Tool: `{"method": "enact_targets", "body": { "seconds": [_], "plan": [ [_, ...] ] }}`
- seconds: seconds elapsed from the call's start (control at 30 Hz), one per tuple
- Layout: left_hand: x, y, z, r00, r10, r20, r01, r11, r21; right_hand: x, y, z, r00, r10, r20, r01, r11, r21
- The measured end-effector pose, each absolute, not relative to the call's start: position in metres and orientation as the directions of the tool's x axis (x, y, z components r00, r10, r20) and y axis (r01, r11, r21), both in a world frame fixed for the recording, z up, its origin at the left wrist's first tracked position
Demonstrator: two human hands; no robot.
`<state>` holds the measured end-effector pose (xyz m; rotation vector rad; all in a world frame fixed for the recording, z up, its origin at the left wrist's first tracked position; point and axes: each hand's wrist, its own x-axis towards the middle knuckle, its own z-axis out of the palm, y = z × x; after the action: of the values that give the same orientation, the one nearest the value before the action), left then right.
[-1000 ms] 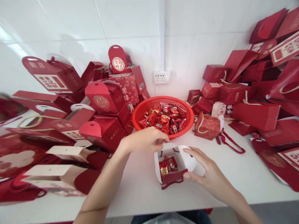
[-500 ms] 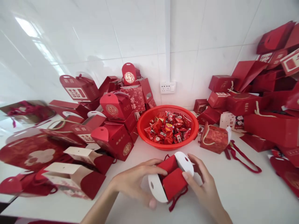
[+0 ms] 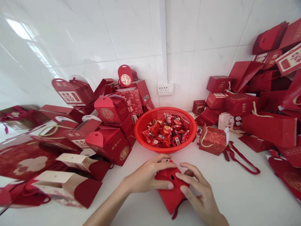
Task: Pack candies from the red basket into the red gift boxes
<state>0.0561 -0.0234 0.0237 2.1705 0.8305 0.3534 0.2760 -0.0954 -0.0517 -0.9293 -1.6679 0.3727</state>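
Observation:
A small red paper gift box stands on the white table in front of me, its rounded flaps folded inward over the top, with a dark hole near the middle. My left hand grips its left side, thumb lying across the near flap and fingers along the far edge. From the right, my right hand holds the box with its fingertips pressed on the flaps by the hole. A dark red cord hangs at the near side. Just behind is a red plastic basket of wrapped candies.
Several red gift boxes are stacked on the left, some with cream open flaps. Another pile of red boxes rises on the right. A patterned box and a red ribbon lie nearer. A socket is on the tiled wall.
The box's white-lined flaps, open before, are now folded in over its top. Both hands have moved in closer together on it. The view has shifted slightly.

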Motion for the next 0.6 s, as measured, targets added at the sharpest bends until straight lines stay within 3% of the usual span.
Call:
{"method": "enact_targets", "body": {
  "seconds": [0.17, 0.3, 0.6],
  "plan": [
    [0.051, -0.025, 0.028, 0.745, 0.666, 0.017, 0.423, -0.493, 0.76, 0.276, -0.095, -0.057, 0.003, 0.804, 0.594, 0.406, 0.542, -0.736],
    [0.038, -0.027, 0.033, 0.694, 0.72, -0.024, 0.509, -0.466, 0.723, 0.273, -0.094, -0.065, 0.088, 0.883, 0.461, 0.415, 0.388, -0.823],
    [0.025, -0.035, 0.034, 0.601, 0.799, 0.004, 0.643, -0.487, 0.591, 0.268, -0.09, -0.055, -0.049, 0.978, 0.205, 0.319, 0.209, -0.924]
  ]
}}
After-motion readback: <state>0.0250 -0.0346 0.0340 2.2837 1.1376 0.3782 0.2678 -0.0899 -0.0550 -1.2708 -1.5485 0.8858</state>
